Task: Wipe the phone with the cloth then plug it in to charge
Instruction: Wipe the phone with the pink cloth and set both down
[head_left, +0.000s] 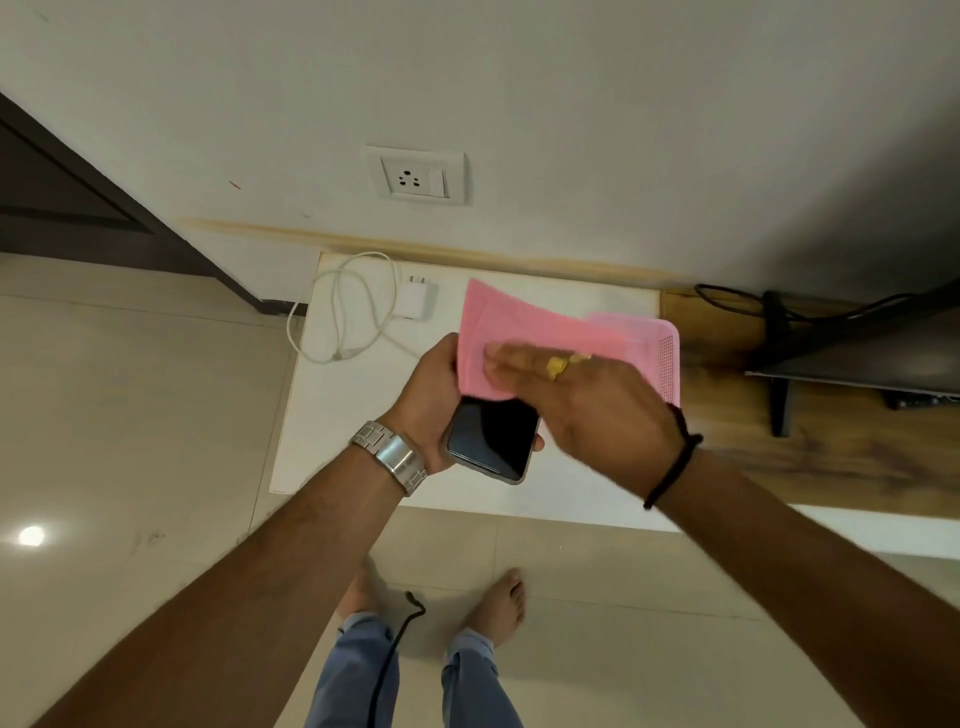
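Observation:
My left hand (428, 400) holds a dark phone (493, 439) from below, screen up, over a white tabletop (337, 441). A pink cloth (545, 332) covers the phone's far end. My right hand (582, 410) presses flat on the cloth, fingers pointing left. Behind, on the white top, lie a white charger plug (414, 300) and its coiled white cable (343, 312). A white wall socket (415, 176) sits on the wall above them.
A wooden shelf (831, 457) runs to the right with a dark TV stand (779, 389) and black cables (737, 301). Tiled floor (130, 415) lies left and below. My bare feet and a thin black cord (395, 649) are underneath.

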